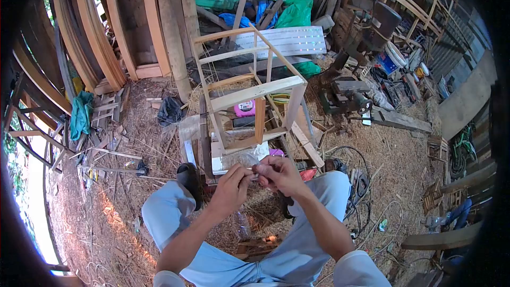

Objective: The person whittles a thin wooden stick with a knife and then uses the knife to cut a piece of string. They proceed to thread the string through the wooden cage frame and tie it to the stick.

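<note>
My left hand point(229, 187) and my right hand point(282, 176) meet in front of my knees. Both have their fingers closed in a pinch around something small between them, which I cannot make out. Just beyond them stands a wooden chair frame point(255, 92) of pale bare wood, with an upright slat point(260, 121) in its near side. A white board point(223, 163) lies low behind my fingers, partly hidden by them. Neither hand touches the frame.
Shavings and sticks litter the ground. A bench vise point(342, 103) stands at right beside a timber beam point(401, 120). Cables point(366, 202) loop near my right knee. Curved wooden frames point(98, 32) lean at left, close to a green cloth point(81, 114). A pink container point(244, 108) sits behind the frame.
</note>
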Demonstrator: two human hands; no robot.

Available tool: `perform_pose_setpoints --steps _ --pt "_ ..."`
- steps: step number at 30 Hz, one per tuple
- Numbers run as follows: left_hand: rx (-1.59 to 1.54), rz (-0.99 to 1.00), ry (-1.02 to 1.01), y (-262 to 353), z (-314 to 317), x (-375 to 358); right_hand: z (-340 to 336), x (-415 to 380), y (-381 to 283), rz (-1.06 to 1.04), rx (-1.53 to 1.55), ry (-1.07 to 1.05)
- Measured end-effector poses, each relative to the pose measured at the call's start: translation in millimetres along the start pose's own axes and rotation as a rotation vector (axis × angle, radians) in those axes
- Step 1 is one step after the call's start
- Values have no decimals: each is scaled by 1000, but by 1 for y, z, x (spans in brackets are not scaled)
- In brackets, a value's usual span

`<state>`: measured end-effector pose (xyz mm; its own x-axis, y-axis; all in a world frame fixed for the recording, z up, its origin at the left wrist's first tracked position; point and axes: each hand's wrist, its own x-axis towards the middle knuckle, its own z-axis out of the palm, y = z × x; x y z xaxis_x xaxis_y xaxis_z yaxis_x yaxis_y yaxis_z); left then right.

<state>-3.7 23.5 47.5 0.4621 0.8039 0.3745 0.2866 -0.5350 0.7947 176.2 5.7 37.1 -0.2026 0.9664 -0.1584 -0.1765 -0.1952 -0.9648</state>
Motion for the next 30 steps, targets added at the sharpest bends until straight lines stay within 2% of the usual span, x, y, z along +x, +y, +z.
perform_pose_setpoints --steps 2,6,10,12,21,25,26,27,29,30 --pt "8 -5 0 3 -8 2 -9 -1 -11 26 -3 120" --pt "80 71 2 -3 -5 -1 -22 -4 -17 14 -37 87" --pt "79 68 -45 -2 -8 -1 -26 -7 -21 -5 -122 67" --pt "42 77 -50 -2 -8 0 -26 -9 -24 66 -86 98" --pt "9 58 -32 -4 -5 -3 -21 -5 -13 92 73 146" --pt "42 58 8 -3 -3 0 -3 -2 3 57 25 128" --pt "33 40 19 -2 -7 2 -19 2 0 39 2 245" --pt "23 19 24 -2 -11 0 -33 1 -11 36 68 220" --pt "25 31 21 -5 -7 -4 -22 -2 -9 0 15 282" --pt "27 44 17 -6 -3 -3 -18 -3 -4 6 37 207"
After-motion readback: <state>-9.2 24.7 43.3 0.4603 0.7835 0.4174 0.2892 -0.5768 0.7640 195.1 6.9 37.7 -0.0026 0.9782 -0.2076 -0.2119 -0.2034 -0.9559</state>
